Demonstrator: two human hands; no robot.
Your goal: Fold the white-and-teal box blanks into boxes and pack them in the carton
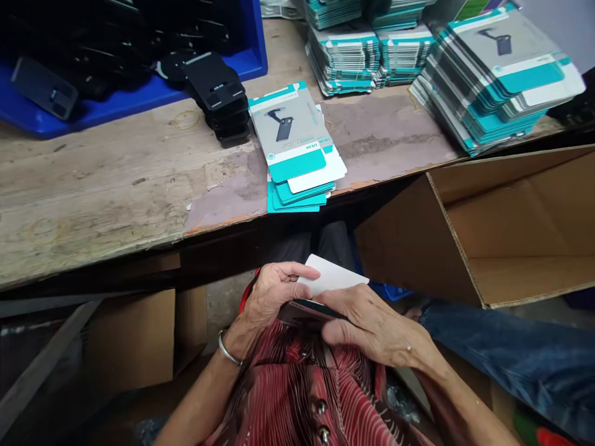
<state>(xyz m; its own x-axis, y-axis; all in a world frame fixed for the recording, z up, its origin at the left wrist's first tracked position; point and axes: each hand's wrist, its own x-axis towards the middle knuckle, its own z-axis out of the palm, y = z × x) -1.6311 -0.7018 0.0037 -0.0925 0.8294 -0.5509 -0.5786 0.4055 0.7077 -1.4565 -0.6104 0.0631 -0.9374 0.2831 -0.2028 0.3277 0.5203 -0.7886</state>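
Close to my body, both hands are closed around a printed packaging box (pixel 337 276) with a white flap raised at its far side. My left hand (pixel 272 290) pinches the flap and the left side between thumb and fingers. On the other side, my right hand (pixel 379 323) grips the box, its fingers covering part of it. A dark printed face shows below the fingers; whatever lies inside is hidden. Ahead on the bench is a loose pile of flat grey and teal boxes (pixel 290 133), overhanging the edge. Beside it stands a short stack of black phone-holder-like plates (pixel 216 87).
A blue bin (pixel 258 40) of black parts sits at the back left of the wooden bench (pixel 130 167). Bundled flat boxes (pixel 346 59) and a tall leaning stack (pixel 506 80) stand at the right. An open carton (pixel 409 241) lies below; another person's leg (pixel 506 353) is at right.
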